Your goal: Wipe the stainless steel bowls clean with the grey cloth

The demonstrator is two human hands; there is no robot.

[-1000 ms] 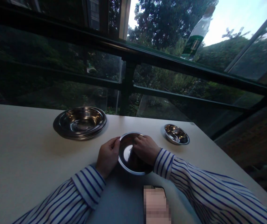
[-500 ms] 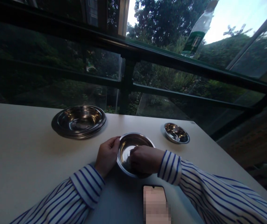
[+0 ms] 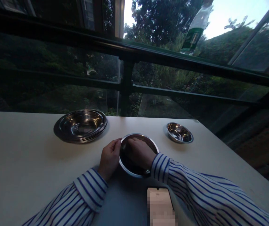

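A shiny steel bowl (image 3: 134, 168) sits on the white table (image 3: 26, 163) right in front of me. My left hand (image 3: 110, 158) grips its left rim with thumb and curled fingers. My right hand (image 3: 139, 152) is down inside the bowl, fingers bunched against the inner wall; whether it holds a cloth or anything else is hidden in the dim light. Both arms wear blue-and-white striped sleeves.
A stack of larger steel plates (image 3: 80, 125) lies at the back left of the table. A small steel bowl (image 3: 179, 132) stands at the back right. A phone (image 3: 161, 205) lies at the near edge. A dark railing (image 3: 127, 91) and glass stand behind the table.
My right hand has circled inside the bowl, from its far rim to the near side and back up toward the far left. My left hand has stayed on the rim.
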